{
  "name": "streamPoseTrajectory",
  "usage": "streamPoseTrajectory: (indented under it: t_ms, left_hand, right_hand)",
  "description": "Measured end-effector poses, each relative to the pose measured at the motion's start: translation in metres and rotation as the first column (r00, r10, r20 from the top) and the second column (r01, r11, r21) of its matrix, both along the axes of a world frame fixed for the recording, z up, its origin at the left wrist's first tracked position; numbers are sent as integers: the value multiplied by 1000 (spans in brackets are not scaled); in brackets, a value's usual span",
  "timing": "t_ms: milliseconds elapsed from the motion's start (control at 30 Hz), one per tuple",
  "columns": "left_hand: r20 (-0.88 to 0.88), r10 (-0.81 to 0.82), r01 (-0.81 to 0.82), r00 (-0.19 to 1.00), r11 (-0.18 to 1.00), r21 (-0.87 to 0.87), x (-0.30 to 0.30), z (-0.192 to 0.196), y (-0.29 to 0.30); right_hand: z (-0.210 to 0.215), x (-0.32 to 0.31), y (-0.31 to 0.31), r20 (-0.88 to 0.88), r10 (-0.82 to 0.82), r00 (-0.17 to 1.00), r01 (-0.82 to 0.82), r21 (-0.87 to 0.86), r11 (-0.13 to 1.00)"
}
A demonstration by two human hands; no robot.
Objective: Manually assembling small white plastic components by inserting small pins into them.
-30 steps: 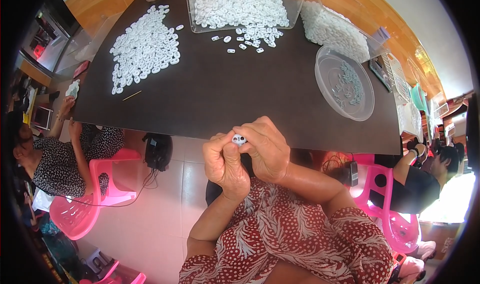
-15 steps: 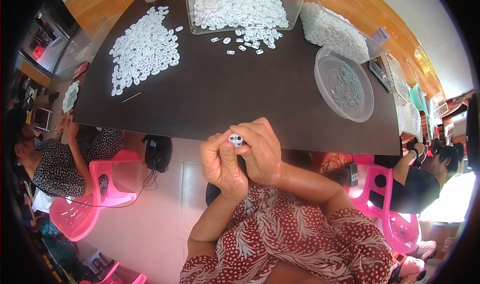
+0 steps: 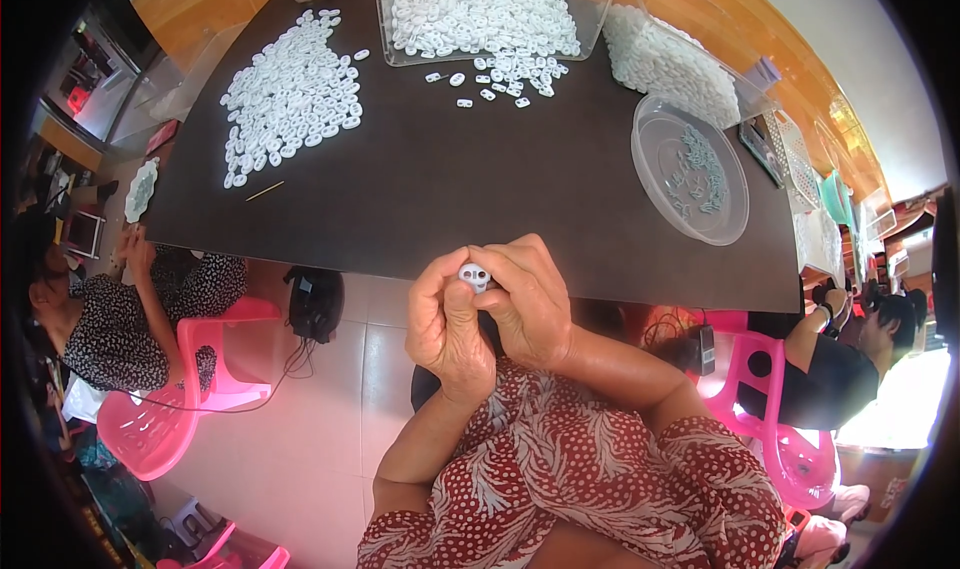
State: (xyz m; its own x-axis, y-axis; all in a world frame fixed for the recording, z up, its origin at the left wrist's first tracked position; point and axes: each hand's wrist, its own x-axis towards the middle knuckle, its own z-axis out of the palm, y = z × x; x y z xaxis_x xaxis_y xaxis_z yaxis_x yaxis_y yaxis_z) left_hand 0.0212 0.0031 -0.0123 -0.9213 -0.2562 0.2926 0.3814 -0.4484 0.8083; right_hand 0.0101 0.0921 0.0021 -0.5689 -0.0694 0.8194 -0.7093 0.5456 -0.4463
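Note:
Just beyond the table's near edge, my left hand (image 3: 452, 327) and my right hand (image 3: 527, 304) meet around a small white two-hole cord lock (image 3: 474, 277). The fingers and thumbs of both hands press on it from either side. Its two dark holes face up, while its lower part is partly hidden by my thumbs. On the dark table (image 3: 480, 184) ahead, a wide heap of similar white two-hole pieces (image 3: 290, 99) spreads at the left. A shallow round plastic lid (image 3: 655, 194) at the right holds many small grey-green springs (image 3: 708, 174).
At the back stands a clear bin (image 3: 385, 61) of white pieces, some spilled in front. Another full clear container (image 3: 670, 64) is at the back right. A thin stick (image 3: 265, 191) lies left. Pink chairs (image 3: 150, 434) and seated people flank the table.
Both hands stay closed on the cord lock and have shifted very slightly to the right. The piece is tipped a little and shows more of its white face.

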Motion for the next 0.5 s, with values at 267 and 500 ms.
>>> streamPoseTrajectory:
  t_ms: [267, 500]
  left_hand:
    - [-60, 4, -9, 998, 997, -78, 0, -5, -3]
    - [-39, 0, -2, 999, 998, -58, 1, -5, -3]
  right_hand:
    - [-4, 1, 0, 61, 21, 998, -19, -33, 999]
    - [-3, 1, 1, 84, 40, 996, -37, -44, 998]
